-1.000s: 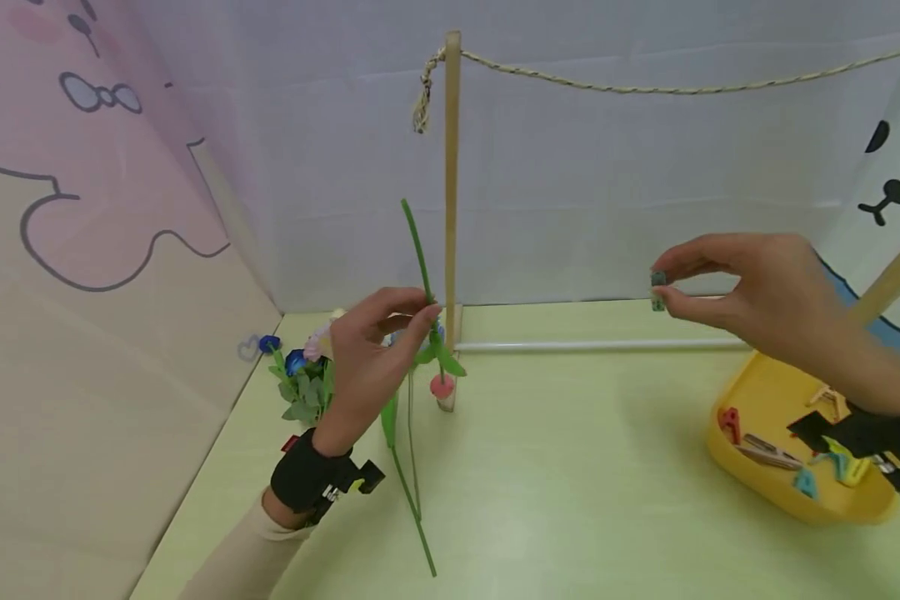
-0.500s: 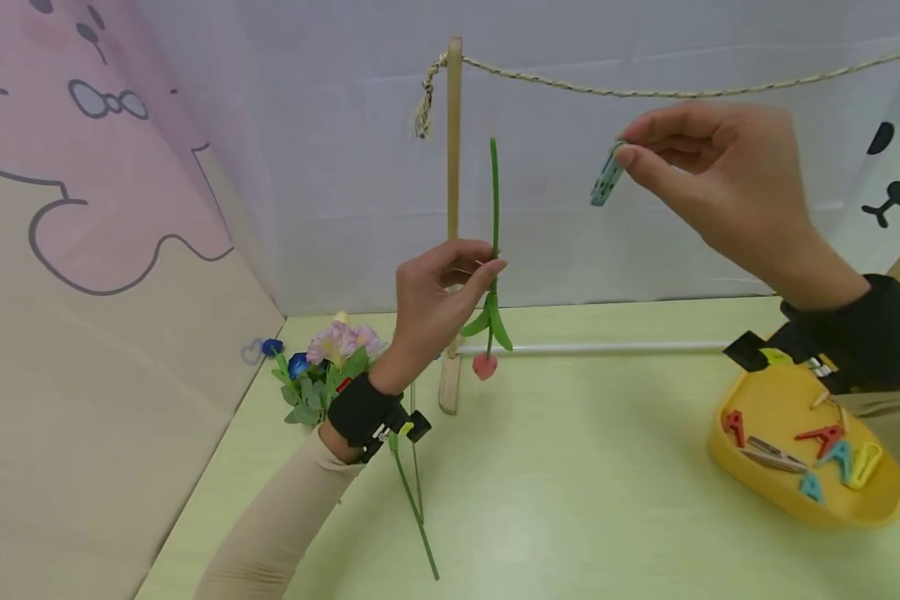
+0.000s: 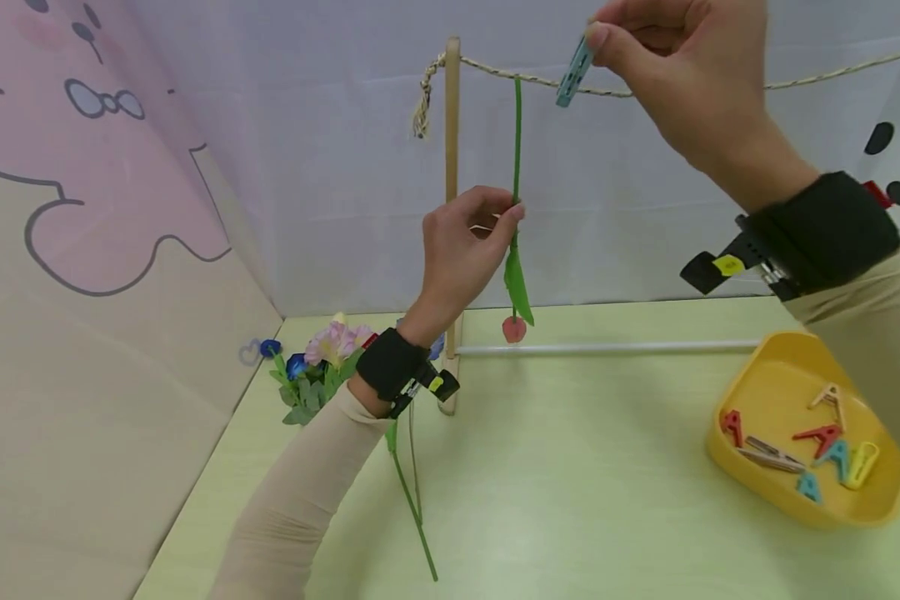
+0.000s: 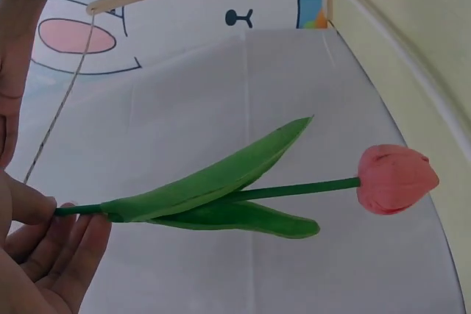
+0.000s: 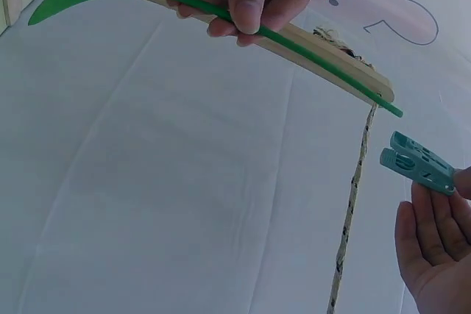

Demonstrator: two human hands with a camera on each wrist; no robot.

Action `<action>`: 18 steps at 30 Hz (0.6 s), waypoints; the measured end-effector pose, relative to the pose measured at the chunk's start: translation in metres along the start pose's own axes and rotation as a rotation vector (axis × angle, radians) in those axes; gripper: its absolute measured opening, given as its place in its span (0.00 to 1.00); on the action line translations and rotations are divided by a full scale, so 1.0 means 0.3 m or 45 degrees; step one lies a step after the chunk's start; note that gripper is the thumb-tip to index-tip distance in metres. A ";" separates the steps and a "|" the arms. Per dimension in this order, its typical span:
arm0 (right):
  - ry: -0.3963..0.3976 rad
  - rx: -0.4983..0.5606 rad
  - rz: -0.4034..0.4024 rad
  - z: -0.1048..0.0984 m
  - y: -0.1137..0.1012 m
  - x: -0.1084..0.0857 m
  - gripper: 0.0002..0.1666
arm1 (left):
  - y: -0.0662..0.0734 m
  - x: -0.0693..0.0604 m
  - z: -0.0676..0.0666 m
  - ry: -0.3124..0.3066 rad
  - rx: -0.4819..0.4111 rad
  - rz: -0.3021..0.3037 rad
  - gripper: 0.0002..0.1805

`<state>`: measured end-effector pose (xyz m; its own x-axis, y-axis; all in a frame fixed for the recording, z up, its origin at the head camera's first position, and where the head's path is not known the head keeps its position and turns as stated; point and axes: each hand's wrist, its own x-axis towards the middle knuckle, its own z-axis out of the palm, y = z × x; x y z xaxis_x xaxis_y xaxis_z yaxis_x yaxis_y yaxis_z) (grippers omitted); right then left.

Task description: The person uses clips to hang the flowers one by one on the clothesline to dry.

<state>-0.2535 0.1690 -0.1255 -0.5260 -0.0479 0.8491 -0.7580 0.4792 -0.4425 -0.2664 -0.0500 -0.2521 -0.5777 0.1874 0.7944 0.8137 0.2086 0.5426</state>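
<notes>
from my remote seat the bench (image 3: 592, 467) fills the lower view, with the rope (image 3: 817, 80) strung from the wooden post (image 3: 452, 133) and the yellow basin (image 3: 780, 379) off to the right. both hands have risen over the last second. my left hand (image 3: 465, 242) pinches the stem of the tulip (image 3: 517, 283), which hangs bloom down, its cut end now up at the rope instead of well below it; whether they touch, i can't tell. my right hand (image 3: 697, 92) grips the teal clip (image 3: 574, 73) by one end and has climbed too; my right wrist view shows it near the stem tip, apart from it. i judge we're lining up, nothing fastened yet.
</notes>
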 end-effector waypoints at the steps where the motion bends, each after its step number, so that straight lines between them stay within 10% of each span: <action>1: 0.010 -0.001 -0.007 0.009 0.000 0.012 0.16 | -0.001 0.007 0.004 0.006 0.006 -0.009 0.06; 18: 0.110 0.232 0.144 0.131 0.020 0.091 0.17 | -0.002 0.045 0.031 0.058 -0.011 -0.185 0.06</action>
<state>-0.2876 0.1361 -0.1163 -0.5825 0.0759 0.8093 -0.7573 0.3110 -0.5743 -0.2751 -0.0388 -0.2441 -0.6862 0.1123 0.7187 0.7223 0.2222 0.6549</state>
